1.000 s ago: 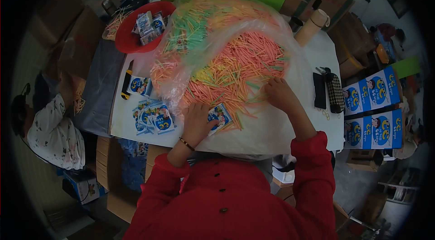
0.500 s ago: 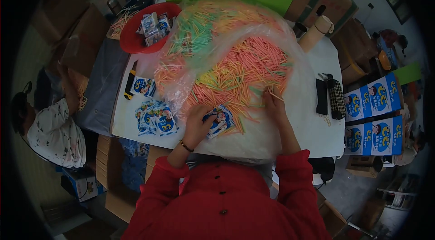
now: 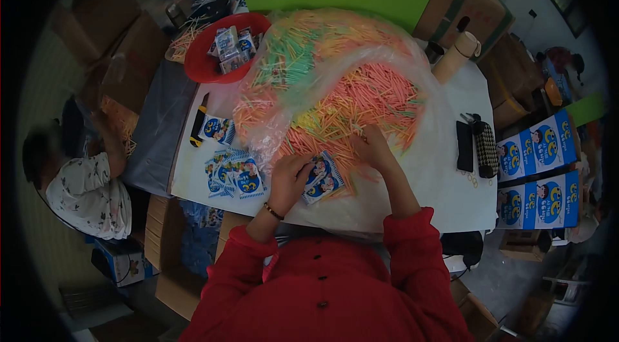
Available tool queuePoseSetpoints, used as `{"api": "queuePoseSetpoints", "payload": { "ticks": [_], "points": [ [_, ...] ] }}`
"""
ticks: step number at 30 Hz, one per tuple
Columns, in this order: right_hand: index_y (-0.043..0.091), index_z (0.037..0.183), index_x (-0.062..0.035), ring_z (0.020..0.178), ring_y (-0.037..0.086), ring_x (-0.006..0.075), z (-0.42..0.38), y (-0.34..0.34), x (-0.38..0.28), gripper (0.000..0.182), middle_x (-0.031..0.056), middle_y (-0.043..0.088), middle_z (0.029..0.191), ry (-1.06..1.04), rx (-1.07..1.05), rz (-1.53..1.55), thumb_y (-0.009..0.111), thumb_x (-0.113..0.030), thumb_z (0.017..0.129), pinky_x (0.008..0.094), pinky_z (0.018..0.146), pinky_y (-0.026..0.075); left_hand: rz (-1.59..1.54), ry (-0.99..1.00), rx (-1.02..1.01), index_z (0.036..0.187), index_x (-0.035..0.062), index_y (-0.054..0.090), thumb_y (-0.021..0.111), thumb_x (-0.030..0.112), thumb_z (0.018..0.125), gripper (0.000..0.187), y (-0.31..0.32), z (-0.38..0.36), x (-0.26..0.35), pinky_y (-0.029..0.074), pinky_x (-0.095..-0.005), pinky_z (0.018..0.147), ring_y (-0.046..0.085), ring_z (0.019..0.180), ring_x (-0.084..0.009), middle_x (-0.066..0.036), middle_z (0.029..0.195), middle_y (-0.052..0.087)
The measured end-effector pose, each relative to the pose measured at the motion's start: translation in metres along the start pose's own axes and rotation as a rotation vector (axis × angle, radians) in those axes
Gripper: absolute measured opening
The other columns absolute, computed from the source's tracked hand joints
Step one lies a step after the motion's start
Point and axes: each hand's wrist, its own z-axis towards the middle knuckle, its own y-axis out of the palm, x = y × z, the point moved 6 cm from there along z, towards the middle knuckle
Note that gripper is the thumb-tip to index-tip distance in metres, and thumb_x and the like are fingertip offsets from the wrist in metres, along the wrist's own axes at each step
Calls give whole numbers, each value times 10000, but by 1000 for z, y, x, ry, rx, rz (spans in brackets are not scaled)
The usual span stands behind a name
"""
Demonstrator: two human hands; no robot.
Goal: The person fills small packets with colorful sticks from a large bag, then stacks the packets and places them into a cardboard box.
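My left hand (image 3: 290, 181), with a beaded bracelet at the wrist, is closed on the edge of a blue and white printed packet (image 3: 324, 181). My right hand (image 3: 372, 147) is pinched at the near side of a big heap of thin coloured sticks (image 3: 380, 87), pink, orange, yellow and green. Pale stick ends seem to show at its fingertips; how many it holds is hidden. The heap lies in and on a clear plastic bag (image 3: 261, 139). Left of my left hand lies a pile of similar packets (image 3: 235, 174), with another packet (image 3: 217, 129) behind it.
A yellow and black utility knife (image 3: 198, 124) and a red bowl (image 3: 196, 61) of packs stand left. On the right are a flask (image 3: 456, 58), a dark phone-like object (image 3: 464, 146), a checked pouch (image 3: 485, 148) and printed boxes (image 3: 538, 200). A person (image 3: 87, 190) sits at left.
My right hand has moved left across the front of the heap, nearer the packet. My left hand keeps its grip on the packet. The whole view has shifted slightly.
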Motion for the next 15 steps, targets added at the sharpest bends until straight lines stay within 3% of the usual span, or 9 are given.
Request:
{"api": "queuePoseSetpoints", "payload": {
  "ticks": [2, 3, 5, 7, 9, 11, 12, 14, 15],
  "points": [
    [598, 971, 11, 801, 615, 342, -9, -3, 12, 228, 191, 643, 858, -46, 34, 48, 628, -182, 853, 383, 724, 487, -236, -175, 73, 1007, 50, 681, 673, 59, 813, 194, 0, -3, -11, 467, -387, 722, 595, 809, -304, -130, 882, 632],
    [590, 997, 4, 781, 602, 301, -15, -6, 23, 187, 154, 629, 858, -90, 177, 202, 605, -129, 865, 360, 714, 481, -237, -177, 77, 1007, 50, 681, 673, 59, 813, 194, 2, -2, -12, 467, -387, 722, 595, 809, -304, -130, 882, 632],
    [582, 1022, -3, 761, 590, 260, -27, -7, 33, 161, 117, 615, 858, -130, 323, 354, 583, -75, 878, 337, 704, 475, 61, 121, 186, 981, 56, 688, 661, 38, 822, 162, -2, 5, 7, 477, -360, 735, 609, 830, -289, -121, 918, 640],
    [532, 1121, -57, 707, 475, 62, -31, 3, 43, 164, -21, 514, 833, -100, 266, 363, 524, -82, 959, 227, 602, 405, 199, 164, 173, 973, 59, 687, 656, 29, 824, 155, -6, 7, 19, 479, -345, 739, 611, 843, -294, -123, 960, 638],
    [533, 1113, -61, 709, 473, 56, -24, 7, 58, 154, -26, 507, 825, -44, 296, 551, 523, -83, 962, 221, 605, 401, 341, 202, 155, 965, 62, 687, 651, 21, 825, 150, -5, 7, 23, 482, -330, 744, 613, 856, -300, -125, 1002, 635],
    [534, 1105, -64, 711, 471, 50, -20, 0, 57, 143, -31, 500, 818, 9, 321, 742, 523, -84, 964, 216, 607, 396, -14, 20, 137, 1028, 39, 626, 617, 37, 871, 158, 0, 6, 3, 474, -370, 741, 602, 818, -256, -104, 951, 623],
    [534, 1110, -69, 714, 469, 47, -22, -10, 58, 146, -36, 496, 818, 157, 357, 812, 522, -88, 966, 211, 612, 395, -13, 19, 138, 1028, 39, 626, 617, 37, 871, 158, 5, 5, -2, 474, -370, 741, 602, 818, -256, -104, 951, 623],
    [535, 1115, -74, 716, 468, 44, -24, -19, 49, 149, -41, 491, 819, 307, 388, 882, 521, -92, 968, 207, 617, 393, -768, -422, 191, 1105, 38, 562, 541, 57, 945, 162, 17, 1, -31, 510, -331, 743, 630, 855, -181, -82, 997, 639],
    [533, 1115, -73, 716, 463, 42, -22, -21, 41, 147, -46, 484, 813, 288, 361, 843, 520, -102, 971, 211, 614, 393, -766, -422, 191, 1105, 38, 562, 541, 57, 945, 162, 15, 2, -28, 510, -331, 743, 630, 855, -181, -82, 997, 639]
  ]
}}
